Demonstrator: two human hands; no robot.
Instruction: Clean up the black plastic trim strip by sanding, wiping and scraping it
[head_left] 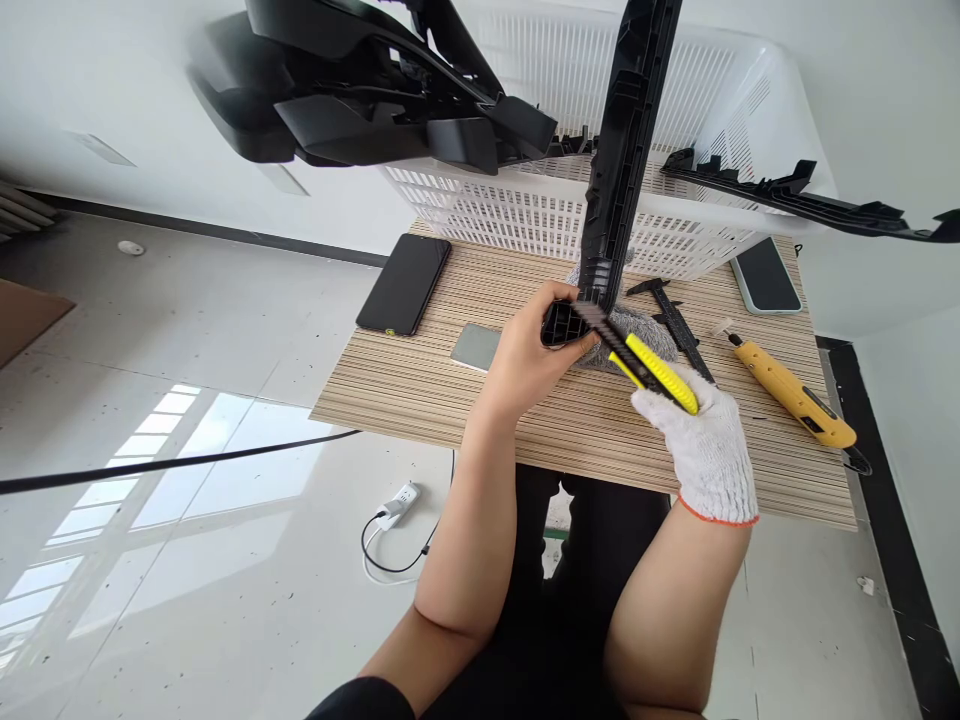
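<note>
My bare left hand (529,352) grips the lower end of a long black plastic trim part (626,140) that stands nearly upright over the small wooden table (390,385). My right hand (705,440), in a white knit glove, holds a yellow and black utility knife (651,368). Its blade end rests against the bottom edge of the part, right beside my left fingers. A grey glove (646,326) lies on the table under the part.
A white plastic basket (540,210) holds more black trim parts (360,90) at the table's far side. A black phone (405,284), a grey card (475,347), a second phone (765,276), a second yellow knife (795,396) and a black clip tool (679,322) lie about. A power strip (397,502) sits on the floor.
</note>
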